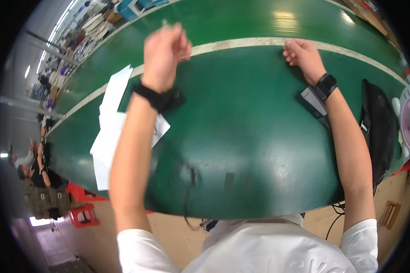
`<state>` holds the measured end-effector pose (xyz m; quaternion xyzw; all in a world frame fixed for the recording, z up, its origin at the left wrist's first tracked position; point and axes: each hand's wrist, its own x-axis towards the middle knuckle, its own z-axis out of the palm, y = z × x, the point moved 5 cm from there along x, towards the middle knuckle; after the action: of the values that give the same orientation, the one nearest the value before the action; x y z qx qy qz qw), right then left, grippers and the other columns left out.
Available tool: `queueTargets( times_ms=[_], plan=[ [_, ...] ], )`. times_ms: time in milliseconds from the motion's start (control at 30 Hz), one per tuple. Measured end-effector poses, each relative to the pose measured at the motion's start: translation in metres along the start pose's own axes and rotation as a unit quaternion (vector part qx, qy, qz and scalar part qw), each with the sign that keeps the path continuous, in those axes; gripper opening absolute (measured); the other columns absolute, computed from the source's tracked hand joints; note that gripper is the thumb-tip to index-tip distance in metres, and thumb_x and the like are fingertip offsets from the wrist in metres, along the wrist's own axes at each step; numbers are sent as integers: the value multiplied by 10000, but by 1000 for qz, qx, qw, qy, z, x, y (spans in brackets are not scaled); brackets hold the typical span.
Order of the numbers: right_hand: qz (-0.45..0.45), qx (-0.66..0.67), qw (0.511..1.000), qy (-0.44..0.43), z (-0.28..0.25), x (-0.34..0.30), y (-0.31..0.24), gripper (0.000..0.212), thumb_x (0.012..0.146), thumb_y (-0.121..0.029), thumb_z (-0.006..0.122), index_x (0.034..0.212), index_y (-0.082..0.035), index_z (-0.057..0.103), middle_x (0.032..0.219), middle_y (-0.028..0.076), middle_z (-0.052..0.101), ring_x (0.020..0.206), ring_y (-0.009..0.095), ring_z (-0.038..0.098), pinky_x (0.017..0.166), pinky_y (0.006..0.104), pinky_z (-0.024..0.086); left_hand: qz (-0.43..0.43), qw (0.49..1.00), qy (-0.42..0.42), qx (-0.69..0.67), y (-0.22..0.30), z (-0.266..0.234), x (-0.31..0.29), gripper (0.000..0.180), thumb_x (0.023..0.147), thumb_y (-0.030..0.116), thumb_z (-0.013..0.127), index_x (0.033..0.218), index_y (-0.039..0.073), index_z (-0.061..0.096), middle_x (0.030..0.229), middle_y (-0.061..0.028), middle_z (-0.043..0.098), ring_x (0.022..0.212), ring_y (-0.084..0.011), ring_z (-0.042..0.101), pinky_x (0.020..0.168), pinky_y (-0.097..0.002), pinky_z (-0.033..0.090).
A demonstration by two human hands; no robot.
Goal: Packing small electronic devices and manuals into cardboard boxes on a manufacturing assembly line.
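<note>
My left hand [163, 53] is raised over the table's far part, its fingers curled in and a little blurred by motion. A faint pale spot shows by its knuckles; whether the fingers hold anything cannot be made out. Closed in a loose fist, my right hand [302, 57] is near the pale stripe [241, 42], with nothing visible in it. Black bands circle both wrists. Beneath my left forearm lie loose white paper sheets [108, 136]. A small grey and black box-shaped thing [313, 103] is beside my right wrist, partly covered by the arm.
The green table [241, 132] curves across the view. At its right are a black pouch [377, 127] and a pink and white round thing [409, 113]. A dark cord [187, 200] hangs over the near edge. Red stools [84, 215] and other people [36, 173] are at the left.
</note>
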<state>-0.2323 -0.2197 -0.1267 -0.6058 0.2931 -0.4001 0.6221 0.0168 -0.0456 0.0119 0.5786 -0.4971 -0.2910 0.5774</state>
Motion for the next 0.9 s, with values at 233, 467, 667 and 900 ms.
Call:
queueTargets(
  times_ms=[233,467,667,900],
  plan=[
    [16,-65,998,7,-46,-7,-18,241,914,-246,565,795,-44,617,717,20,609,587,70,530,541,206,441,-149,944,74,-286,-109,4,-15,163,920,210,542,826,78,521,720,-35,523,710,-158,544,618,-299,455],
    [41,25,998,35,-61,-13,-21,227,914,-225,571,775,-48,597,681,29,602,558,92,533,516,221,442,-175,892,33,-416,-122,53,-28,147,912,191,546,817,84,513,728,-22,500,716,-173,504,659,-316,426],
    [81,32,996,24,-48,-11,-20,223,913,-222,571,801,-32,603,688,44,616,550,97,569,496,222,476,-162,967,-15,-197,-102,90,-45,182,949,213,524,837,71,510,731,-11,491,688,-134,525,568,-246,417],
    [46,36,997,41,-59,-6,-24,247,925,-194,551,768,-7,585,661,53,597,519,107,569,458,239,486,-10,994,-15,105,-100,84,-32,191,938,183,558,819,34,579,693,-10,574,620,-69,541,536,-199,412]
  ],
)
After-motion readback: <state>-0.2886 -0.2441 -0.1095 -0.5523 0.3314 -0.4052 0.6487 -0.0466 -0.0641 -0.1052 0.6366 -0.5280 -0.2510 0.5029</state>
